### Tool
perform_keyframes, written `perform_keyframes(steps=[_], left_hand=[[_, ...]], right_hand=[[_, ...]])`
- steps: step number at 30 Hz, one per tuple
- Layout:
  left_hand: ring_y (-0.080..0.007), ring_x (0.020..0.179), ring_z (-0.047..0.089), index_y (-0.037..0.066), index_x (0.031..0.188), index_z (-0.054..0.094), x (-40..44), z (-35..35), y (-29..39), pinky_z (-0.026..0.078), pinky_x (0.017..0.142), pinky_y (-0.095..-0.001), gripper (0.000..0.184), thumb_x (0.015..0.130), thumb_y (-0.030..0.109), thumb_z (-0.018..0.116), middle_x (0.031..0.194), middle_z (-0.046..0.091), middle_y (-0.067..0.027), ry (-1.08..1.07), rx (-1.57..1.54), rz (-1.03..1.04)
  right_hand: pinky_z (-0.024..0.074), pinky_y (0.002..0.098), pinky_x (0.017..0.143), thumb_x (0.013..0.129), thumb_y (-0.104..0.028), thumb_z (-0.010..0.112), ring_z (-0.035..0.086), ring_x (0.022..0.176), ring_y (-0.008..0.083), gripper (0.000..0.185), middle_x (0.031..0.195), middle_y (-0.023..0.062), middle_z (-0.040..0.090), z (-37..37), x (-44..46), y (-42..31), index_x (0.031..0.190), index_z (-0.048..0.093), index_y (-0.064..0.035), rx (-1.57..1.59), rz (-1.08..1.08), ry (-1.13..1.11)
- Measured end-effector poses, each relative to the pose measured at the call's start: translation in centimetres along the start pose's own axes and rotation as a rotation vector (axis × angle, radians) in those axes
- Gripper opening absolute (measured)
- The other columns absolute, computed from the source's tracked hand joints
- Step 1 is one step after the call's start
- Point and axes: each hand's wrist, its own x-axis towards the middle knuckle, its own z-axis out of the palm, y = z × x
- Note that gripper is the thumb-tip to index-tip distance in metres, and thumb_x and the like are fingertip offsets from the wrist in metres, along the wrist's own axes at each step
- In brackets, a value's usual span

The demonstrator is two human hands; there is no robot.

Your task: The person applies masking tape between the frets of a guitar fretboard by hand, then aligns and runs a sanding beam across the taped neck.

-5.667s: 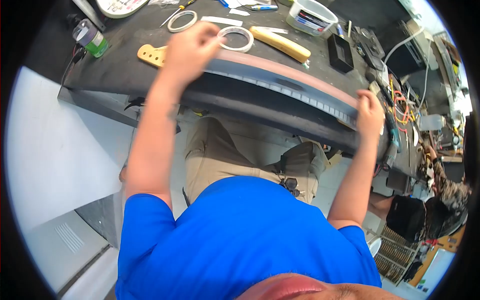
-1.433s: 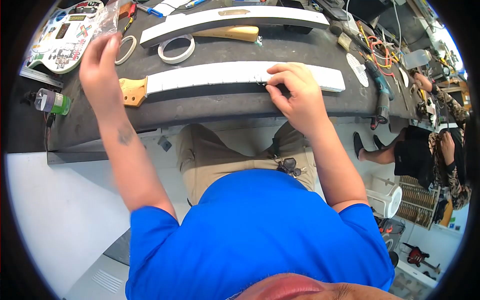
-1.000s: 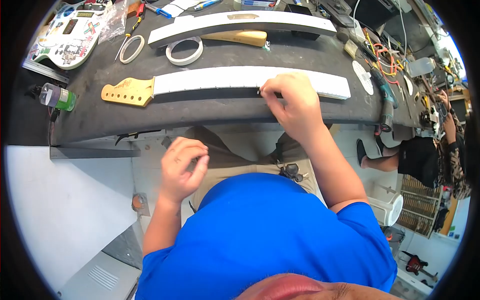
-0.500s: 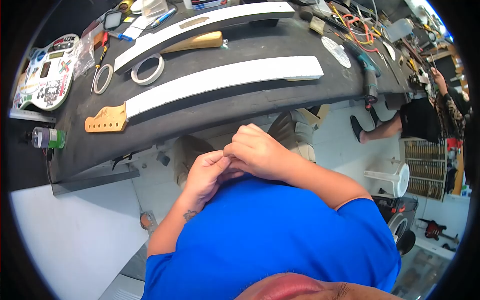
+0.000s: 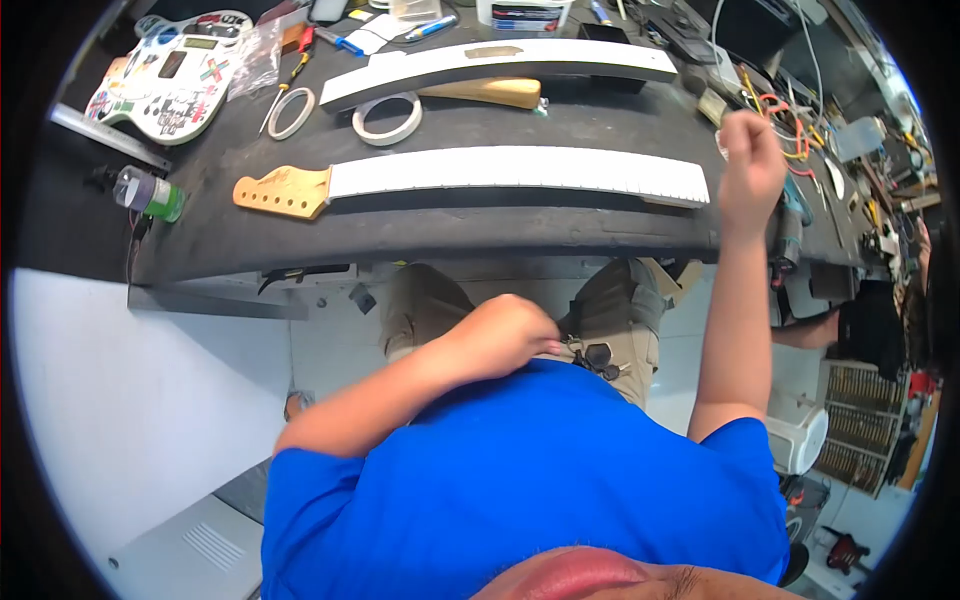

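Observation:
My right hand (image 5: 752, 172) is raised over the right part of the bench, fingers bent inward and slightly blurred; whatever they may hold is too small or hidden. Low in front of my belly is my left hand (image 5: 503, 335), its back toward me and its curled fingers smeared by motion. Some keys (image 5: 603, 360) hang at my trousers beside it. On the bench lies a guitar neck, with a wooden headstock (image 5: 285, 192) at the left and a white-covered fretboard (image 5: 520, 172) stretching right. Neither hand touches the neck.
Behind the neck lie a long white-topped beam (image 5: 590, 58), a wooden handle-like piece (image 5: 500, 92) and a tape roll (image 5: 386, 139). A stickered guitar body (image 5: 180, 100) and a bottle (image 5: 150, 195) are left. A drill (image 5: 790, 230) sits right, near another person's leg (image 5: 808, 331).
My hands, together before my chest earlier, are now apart. The right has swung up and right over the bench; the left has turned over near my lap. The view has shifted.

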Motion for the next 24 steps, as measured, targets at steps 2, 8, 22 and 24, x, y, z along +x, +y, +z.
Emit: perform_keyframes(steps=[2, 8, 22, 24], left_hand=[[-0.0357, 0.078, 0.076, 0.003, 0.094, 0.083, 3.0, 0.5, 0.1, 0.060, 0.069, -0.0443, 0.013, 0.084, 0.010, 0.079, 0.084, 0.077, -0.0151, -0.099, 0.149, 0.258], [-0.0361, 0.076, 0.076, 0.008, 0.075, 0.080, 12.9, 1.2, 3.9, 0.057, 0.061, -0.0506, 0.009, 0.072, 0.015, 0.077, 0.081, 0.077, -0.0140, -0.620, 0.551, 0.573], [-0.0350, 0.085, 0.080, 0.008, 0.084, 0.083, 17.1, 1.6, 1.7, 0.063, 0.069, -0.0469, 0.012, 0.085, 0.011, 0.072, 0.091, 0.082, -0.0140, -0.870, 0.516, 0.557], [-0.0340, 0.086, 0.080, 0.009, 0.086, 0.084, 16.5, 1.8, 1.9, 0.062, 0.068, -0.0470, 0.014, 0.088, 0.012, 0.071, 0.092, 0.082, -0.0125, -0.936, 0.524, 0.520]], right_hand=[[0.0450, 0.0217, 0.070, 0.109, -0.024, 0.071, 0.057, 0.077, 0.0038, 0.024, 0.088, -0.0022, 0.068, -1.0, 5.5, 3.6, 0.104, 0.073, -0.0007, 0.019, 0.032, -0.005], [0.0461, 0.0243, 0.067, 0.107, -0.030, 0.075, 0.058, 0.073, 0.0058, 0.030, 0.080, -0.0036, 0.067, -0.4, 12.6, 14.5, 0.098, 0.075, -0.0012, 0.005, 0.077, 0.061], [0.0448, 0.0231, 0.068, 0.103, -0.026, 0.077, 0.058, 0.074, 0.0050, 0.023, 0.082, -0.0043, 0.067, 0.6, 11.1, 15.7, 0.106, 0.076, -0.0030, -0.046, 0.265, -0.240], [0.0414, 0.0204, 0.067, 0.107, -0.023, 0.072, 0.054, 0.075, 0.0027, 0.021, 0.084, -0.0057, 0.063, 0.7, 10.9, 15.5, 0.119, 0.074, -0.0051, -0.006, 0.291, -0.327]])
